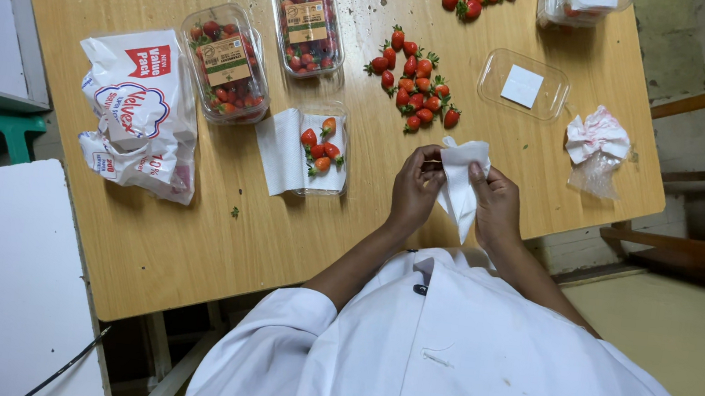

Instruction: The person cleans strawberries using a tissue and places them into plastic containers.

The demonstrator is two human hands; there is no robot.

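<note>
Together, both hands held a white paper tissue [460, 184] over the near edge of the wooden table [189, 232]. The left hand [415, 189] had its grip closed on the tissue's left side, and the right hand [495, 207] pinched its right side, the tissue's lower corner hanging between them. Just beyond the hands lay a loose pile of strawberries [416, 86]. To the left, a clear open punnet [322, 150] lined with tissue held a few strawberries. Farther left stood two sealed punnets [226, 64], and a white tissue pack [143, 112]. An empty clear tray [525, 85] sat to the right.
</note>
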